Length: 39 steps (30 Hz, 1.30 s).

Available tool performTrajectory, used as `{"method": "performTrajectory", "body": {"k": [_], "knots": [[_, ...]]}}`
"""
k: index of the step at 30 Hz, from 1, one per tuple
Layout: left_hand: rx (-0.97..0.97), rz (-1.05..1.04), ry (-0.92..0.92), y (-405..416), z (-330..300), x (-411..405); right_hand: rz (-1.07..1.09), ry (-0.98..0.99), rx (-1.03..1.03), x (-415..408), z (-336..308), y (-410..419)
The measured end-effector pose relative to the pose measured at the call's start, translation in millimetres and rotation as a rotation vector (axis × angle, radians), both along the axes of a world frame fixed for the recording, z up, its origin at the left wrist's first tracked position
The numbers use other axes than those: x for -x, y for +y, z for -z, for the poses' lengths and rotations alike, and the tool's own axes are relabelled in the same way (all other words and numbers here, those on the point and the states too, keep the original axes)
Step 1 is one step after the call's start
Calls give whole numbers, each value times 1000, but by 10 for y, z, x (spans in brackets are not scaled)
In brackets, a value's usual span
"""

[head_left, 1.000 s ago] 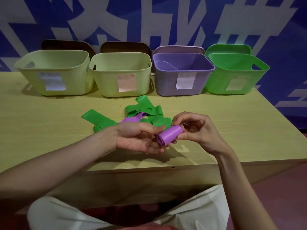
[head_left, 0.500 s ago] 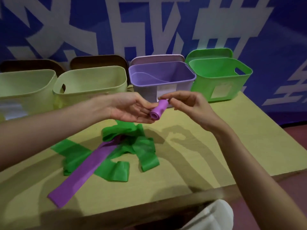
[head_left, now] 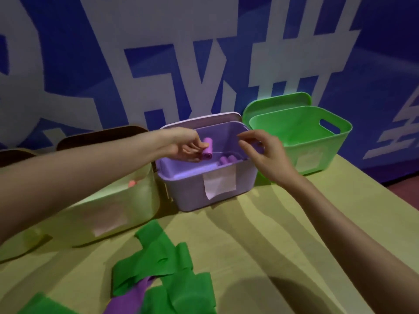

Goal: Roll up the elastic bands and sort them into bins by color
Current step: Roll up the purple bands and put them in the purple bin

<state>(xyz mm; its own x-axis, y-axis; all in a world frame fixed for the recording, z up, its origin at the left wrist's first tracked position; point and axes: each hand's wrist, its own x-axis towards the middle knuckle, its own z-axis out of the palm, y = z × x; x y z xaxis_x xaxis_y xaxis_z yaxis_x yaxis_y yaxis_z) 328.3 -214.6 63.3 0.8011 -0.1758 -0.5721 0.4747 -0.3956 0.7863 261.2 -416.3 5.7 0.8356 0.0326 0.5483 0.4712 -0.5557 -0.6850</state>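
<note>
The light, soft rolled purple elastic band [head_left: 207, 151], judged liable to unroll, was pinched across its middle by the left hand [head_left: 187, 147] over the purple plastic bin [head_left: 192, 177], while the fingers [head_left: 246, 148] of the right hand [head_left: 266, 158] were held apart, empty.

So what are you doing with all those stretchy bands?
Sorting them by colour. The left hand holds a rolled purple band over the purple bin, where other purple rolls already lie. The right hand hovers open beside it. Green bands and one purple band lie unrolled on the table.
</note>
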Motion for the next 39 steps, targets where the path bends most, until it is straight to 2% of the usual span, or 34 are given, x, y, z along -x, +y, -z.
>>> {"method": "performTrajectory", "body": {"k": [7, 11, 20, 29, 39], "knots": [[-272, 43, 73, -285, 535, -469, 132, -71, 110, -255, 212, -8], [-331, 92, 103, -386, 691, -573, 189, -110, 102, -302, 212, 49], [-286, -5, 80, -508, 926, -726, 215, -126, 87, -321, 290, 74], [-389, 88, 10, -485, 1025, -797, 211, -110, 103, -331, 279, 67], [-376, 123, 104, -408, 828, -769, 211, 12, 186, -339, 150, 75]]}}
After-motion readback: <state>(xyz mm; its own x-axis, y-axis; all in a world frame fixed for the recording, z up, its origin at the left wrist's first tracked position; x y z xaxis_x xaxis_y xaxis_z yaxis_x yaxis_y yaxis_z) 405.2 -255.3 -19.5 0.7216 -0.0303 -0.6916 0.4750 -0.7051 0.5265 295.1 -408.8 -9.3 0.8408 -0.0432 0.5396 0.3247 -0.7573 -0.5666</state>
